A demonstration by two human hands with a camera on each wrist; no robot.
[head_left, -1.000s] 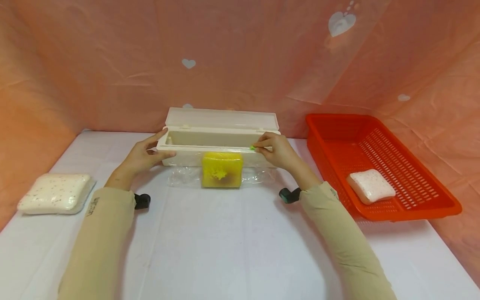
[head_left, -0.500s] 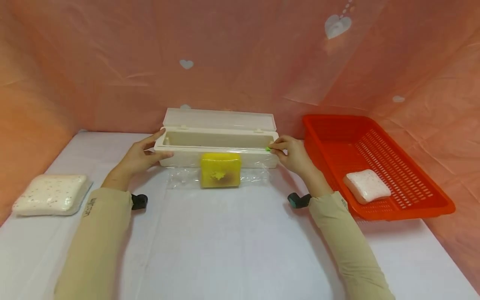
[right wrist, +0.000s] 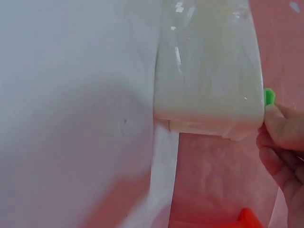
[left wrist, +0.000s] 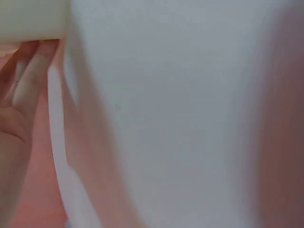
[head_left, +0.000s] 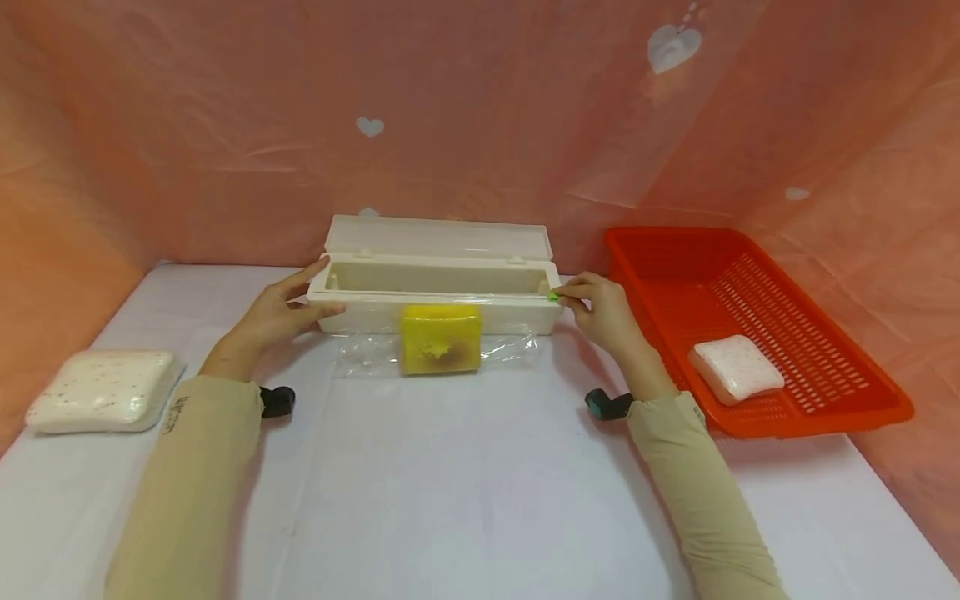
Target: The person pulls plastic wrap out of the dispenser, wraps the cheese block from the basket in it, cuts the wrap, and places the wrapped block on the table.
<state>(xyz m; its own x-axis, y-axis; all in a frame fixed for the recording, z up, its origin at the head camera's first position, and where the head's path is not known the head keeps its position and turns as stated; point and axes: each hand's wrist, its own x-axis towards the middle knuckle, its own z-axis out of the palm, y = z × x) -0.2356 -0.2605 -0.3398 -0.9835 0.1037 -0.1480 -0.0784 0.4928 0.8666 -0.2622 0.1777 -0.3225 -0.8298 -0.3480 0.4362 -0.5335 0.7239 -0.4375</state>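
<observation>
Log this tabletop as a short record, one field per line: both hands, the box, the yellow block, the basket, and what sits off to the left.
Left hand: holds the left end of the long white plastic box
Right hand: pinches a small bright-green tab at the box's right front
Box: hinged lid up
Yellow rectangular block: at the box's front, clear plastic film either side
Red plastic basket: right, holding a speckled white block
Far left: another speckled white block, on white cloth

Head view evenly lit; 2 wrist views dimmer, hazy, soft shadows across white cloth (left wrist: 175, 118)
</observation>
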